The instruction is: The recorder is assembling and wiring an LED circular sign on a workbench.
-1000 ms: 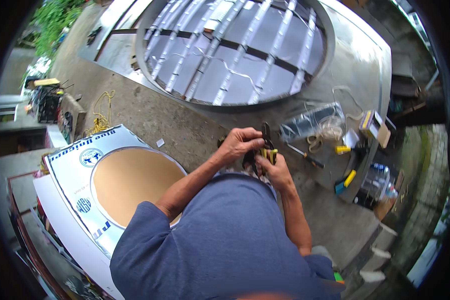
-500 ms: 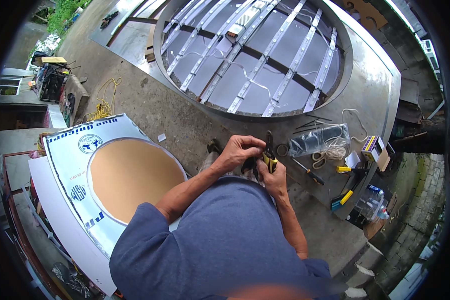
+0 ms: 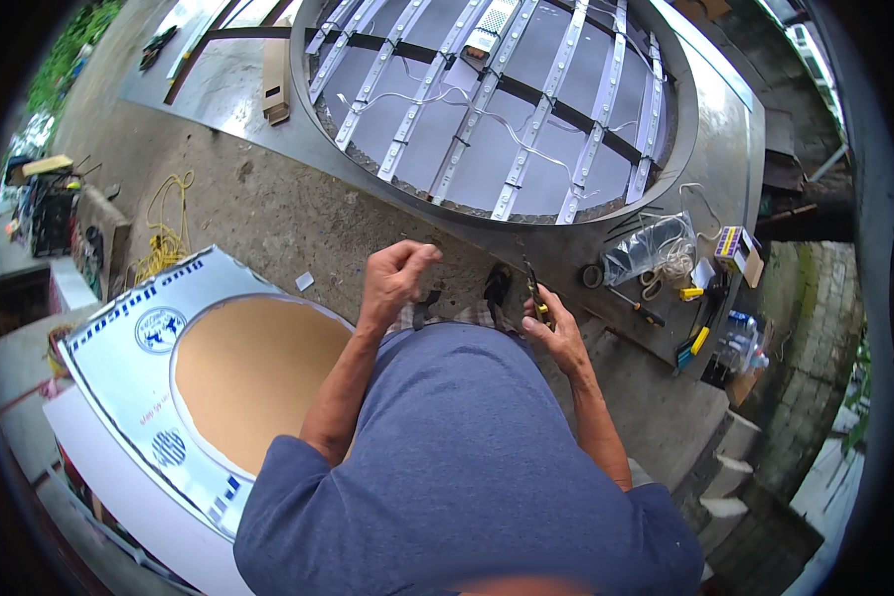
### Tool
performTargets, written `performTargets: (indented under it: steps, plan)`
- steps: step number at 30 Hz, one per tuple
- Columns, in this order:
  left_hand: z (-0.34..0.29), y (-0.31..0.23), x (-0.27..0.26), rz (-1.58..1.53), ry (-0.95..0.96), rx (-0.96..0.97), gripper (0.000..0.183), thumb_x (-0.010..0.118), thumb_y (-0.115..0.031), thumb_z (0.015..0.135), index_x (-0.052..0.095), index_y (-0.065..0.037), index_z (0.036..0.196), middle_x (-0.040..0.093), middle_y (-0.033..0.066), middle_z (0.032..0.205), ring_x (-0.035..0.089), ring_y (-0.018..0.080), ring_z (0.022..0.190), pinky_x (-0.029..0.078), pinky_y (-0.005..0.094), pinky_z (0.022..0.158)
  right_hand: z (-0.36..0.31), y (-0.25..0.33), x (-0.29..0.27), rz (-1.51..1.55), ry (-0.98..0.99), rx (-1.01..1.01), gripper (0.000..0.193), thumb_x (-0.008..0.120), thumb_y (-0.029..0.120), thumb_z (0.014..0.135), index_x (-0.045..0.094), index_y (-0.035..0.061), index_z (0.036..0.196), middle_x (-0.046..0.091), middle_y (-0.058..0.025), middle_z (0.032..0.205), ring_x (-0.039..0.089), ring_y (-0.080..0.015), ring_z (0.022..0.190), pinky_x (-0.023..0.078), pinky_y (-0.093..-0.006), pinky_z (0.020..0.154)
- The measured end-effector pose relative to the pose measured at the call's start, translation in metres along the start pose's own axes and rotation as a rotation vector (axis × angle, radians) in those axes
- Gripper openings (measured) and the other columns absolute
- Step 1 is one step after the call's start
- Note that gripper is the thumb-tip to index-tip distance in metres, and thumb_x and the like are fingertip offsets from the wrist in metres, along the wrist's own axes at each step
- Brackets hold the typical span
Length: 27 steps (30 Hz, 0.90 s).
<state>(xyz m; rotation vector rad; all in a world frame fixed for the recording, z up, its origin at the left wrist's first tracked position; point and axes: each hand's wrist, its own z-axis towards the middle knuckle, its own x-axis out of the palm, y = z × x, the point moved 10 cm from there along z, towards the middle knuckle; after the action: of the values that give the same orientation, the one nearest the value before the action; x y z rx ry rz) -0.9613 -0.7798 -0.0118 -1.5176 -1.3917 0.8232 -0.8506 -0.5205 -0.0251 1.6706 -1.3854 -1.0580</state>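
Right hand (image 3: 558, 333) grips yellow-handled pliers (image 3: 533, 293), dark jaws up; left hand (image 3: 392, 278) clenched, contents unclear.

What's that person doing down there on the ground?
A person in a blue shirt crouches on the concrete by a big round metal frame lined with light strips. The right hand grips a small yellow-handled hand tool. The left hand is lifted in a loose fist, pinching something too thin to see. More tools lie to the right.
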Motion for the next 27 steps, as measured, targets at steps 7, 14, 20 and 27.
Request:
performTargets:
  steps: [7, 14, 20, 27]
  plan:
    - [0.016, 0.006, -0.123, -0.079, -0.092, 0.022, 0.011, 0.065, -0.012, 0.096, 0.067, -0.002, 0.101, 0.058, -0.0033, 0.072, 0.048, 0.0018, 0.055, 0.04, 0.0178, 0.049, -0.012, -0.074, -0.004, 0.141, -0.485, 0.335, 0.042, 0.069, 0.039, 0.089, 0.065, 0.0055, 0.113, 0.058, 0.0007, 0.085, 0.056, -0.0097, 0.076, 0.043, -0.0253, 0.065]
    - [0.07, -0.027, -0.165, 0.059, -0.008, 0.061, 0.02, 0.066, -0.009, 0.094, 0.066, -0.002, 0.113, 0.064, 0.0007, 0.085, 0.056, 0.0063, 0.067, 0.046, 0.0218, 0.058, 0.01, -0.116, -0.058, 0.067, -0.851, 0.314, 0.051, 0.07, 0.04, 0.084, 0.064, 0.0014, 0.117, 0.064, -0.0077, 0.094, 0.061, -0.0201, 0.081, 0.046, -0.033, 0.073]
    - [0.126, -0.086, -0.178, 0.209, -0.062, 0.173, 0.024, 0.068, -0.011, 0.093, 0.067, -0.002, 0.115, 0.067, 0.0019, 0.093, 0.059, 0.0081, 0.077, 0.047, 0.0226, 0.065, 0.03, -0.128, -0.094, -0.561, -0.958, 0.563, 0.076, 0.076, 0.047, 0.075, 0.056, 0.0041, 0.135, 0.06, -0.021, 0.117, 0.056, -0.0402, 0.111, 0.043, -0.0513, 0.095]
    - [0.173, -0.152, -0.18, 0.655, -0.203, 0.465, 0.02, 0.074, -0.011, 0.087, 0.073, -0.006, 0.106, 0.071, 0.0012, 0.094, 0.063, 0.0096, 0.08, 0.051, 0.0247, 0.071, 0.054, -0.1, -0.085, -1.007, -1.089, 0.612, 0.078, 0.075, 0.048, 0.077, 0.047, 0.0141, 0.141, 0.05, -0.0182, 0.121, 0.047, -0.0406, 0.119, 0.041, -0.0599, 0.092]
